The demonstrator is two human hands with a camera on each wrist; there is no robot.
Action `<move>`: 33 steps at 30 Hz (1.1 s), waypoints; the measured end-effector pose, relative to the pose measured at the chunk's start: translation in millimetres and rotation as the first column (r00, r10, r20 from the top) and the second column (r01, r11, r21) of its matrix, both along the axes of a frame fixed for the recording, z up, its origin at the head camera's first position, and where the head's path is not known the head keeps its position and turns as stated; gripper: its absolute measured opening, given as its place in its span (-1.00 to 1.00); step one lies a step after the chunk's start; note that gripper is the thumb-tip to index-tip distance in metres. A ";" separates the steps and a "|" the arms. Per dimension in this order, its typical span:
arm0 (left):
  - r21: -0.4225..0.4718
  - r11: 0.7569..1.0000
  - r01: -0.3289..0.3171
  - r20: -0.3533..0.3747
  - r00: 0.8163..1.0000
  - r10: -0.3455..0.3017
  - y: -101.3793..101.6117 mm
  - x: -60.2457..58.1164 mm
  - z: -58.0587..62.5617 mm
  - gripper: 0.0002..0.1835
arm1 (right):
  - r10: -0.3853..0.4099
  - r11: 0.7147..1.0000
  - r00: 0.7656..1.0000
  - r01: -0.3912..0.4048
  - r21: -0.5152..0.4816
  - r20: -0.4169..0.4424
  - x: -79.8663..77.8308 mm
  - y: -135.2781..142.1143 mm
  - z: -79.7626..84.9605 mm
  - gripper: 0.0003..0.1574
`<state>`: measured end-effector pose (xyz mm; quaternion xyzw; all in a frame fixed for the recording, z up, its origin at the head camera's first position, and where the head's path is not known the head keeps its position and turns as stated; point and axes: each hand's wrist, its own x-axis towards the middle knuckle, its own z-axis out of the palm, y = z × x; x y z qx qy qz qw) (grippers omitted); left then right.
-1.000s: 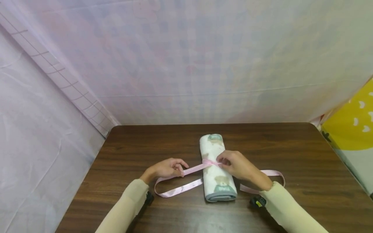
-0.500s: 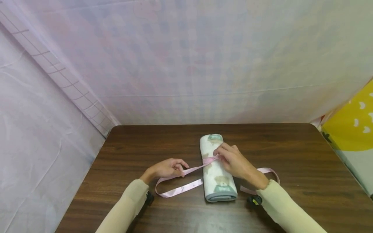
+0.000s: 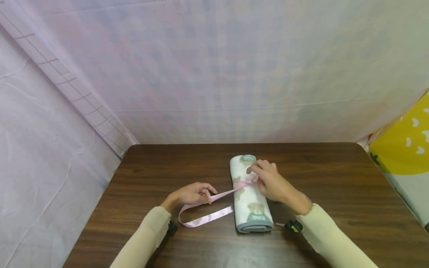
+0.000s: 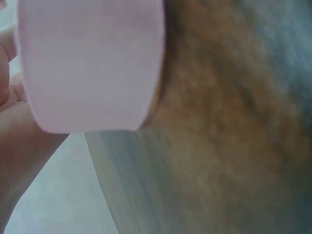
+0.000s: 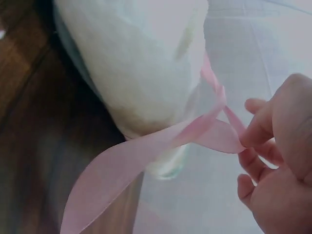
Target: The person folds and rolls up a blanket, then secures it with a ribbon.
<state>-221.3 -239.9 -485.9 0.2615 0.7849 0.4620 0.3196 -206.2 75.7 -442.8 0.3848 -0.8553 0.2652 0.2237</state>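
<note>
A rolled white towel [image 3: 248,203] with bear prints and a grey edge lies lengthwise on the table. Round its middle goes a pink ribbon [image 3: 214,215], crossed on top. To the left of the roll, my left hand [image 3: 191,193] pinches one length of the ribbon, whose tail loops back on the table. In the left wrist view the ribbon [image 4: 92,68] hangs close to the camera and hides part of the fingers. My right hand [image 3: 274,185], over the roll's right side, pinches the ribbon near the crossing. The right wrist view shows its fingertips [image 5: 249,136] on a twisted fold.
The brown wooden table [image 3: 161,163] meets a pale checked curtain [image 3: 214,111] at its far edge. White cloth [image 3: 40,178] hangs along the left. A yellow patterned item [image 3: 405,145] stands beyond the right edge.
My right hand has lifted and shifted slightly away from me, drawing the ribbon at the crossing with it. The right ribbon tail has been pulled in behind the wrist. The left hand stays put.
</note>
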 end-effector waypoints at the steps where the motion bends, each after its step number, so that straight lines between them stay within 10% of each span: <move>1: -0.002 1.000 -0.002 0.000 1.000 0.002 0.1 0.1 0.1 -0.65 | -0.019 1.000 1.000 0.019 0.002 0.007 0.0 0.0 -0.6 -0.52; 9: -0.015 1.000 -0.016 -0.002 1.000 0.016 0.8 0.8 -1.1 -0.67 | -0.203 0.979 0.930 0.197 0.049 0.307 1.1 5.0 -4.7 -0.71; 18: -0.013 1.000 -0.012 0.008 1.000 0.012 0.3 0.0 -1.9 -0.66 | -0.070 0.962 0.792 0.214 -0.169 0.606 -3.5 13.2 -1.8 -0.79; 24: -0.016 1.000 -0.013 0.004 1.000 0.013 0.2 -0.8 -1.4 -0.66 | 0.016 0.945 0.776 0.195 -0.263 0.631 -9.2 16.3 5.9 -0.76; 33: -0.030 0.999 -0.021 -0.002 1.000 0.021 -0.3 -0.3 -1.0 -0.65 | -0.032 0.999 0.741 0.045 -0.001 0.670 -8.0 35.0 27.4 -0.74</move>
